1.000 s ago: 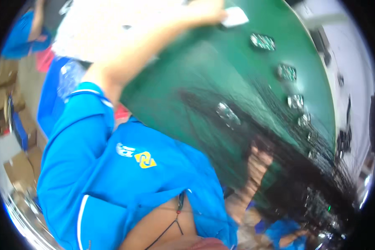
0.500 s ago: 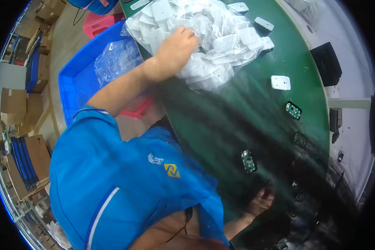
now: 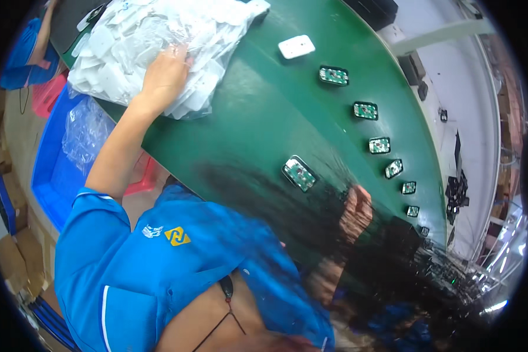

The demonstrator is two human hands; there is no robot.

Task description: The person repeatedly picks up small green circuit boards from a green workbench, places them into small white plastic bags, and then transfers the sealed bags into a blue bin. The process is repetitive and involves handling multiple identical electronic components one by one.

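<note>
A heap of white plastic covers [image 3: 114,61] lies in a clear plastic bag at the far left of the table. My left hand [image 3: 165,79] rests on its right part with fingers curled in among the covers; the fingertips are hidden by plastic, so what they grip cannot be made out. Nearer the middle, a black casing with a green circuit board [image 3: 300,173] lies flat. To its right is my right hand [image 3: 356,214], raised with fingers extended and apart from the casing; nothing shows in it. Dark hair strands blur across it and partly hide its forearm.
Several similar casings with boards, including one [image 3: 365,110], form a curved row along the green table's [image 3: 240,135] far right side. A single white cover [image 3: 297,47] lies at that row's far end. A blue bin [image 3: 53,176] with clear bags stands beside the table.
The view has swung, so the bag sits farther left and the row of casings shows clearly. My left hand stays at the covers; my right hand has come up closer to the single casing.
</note>
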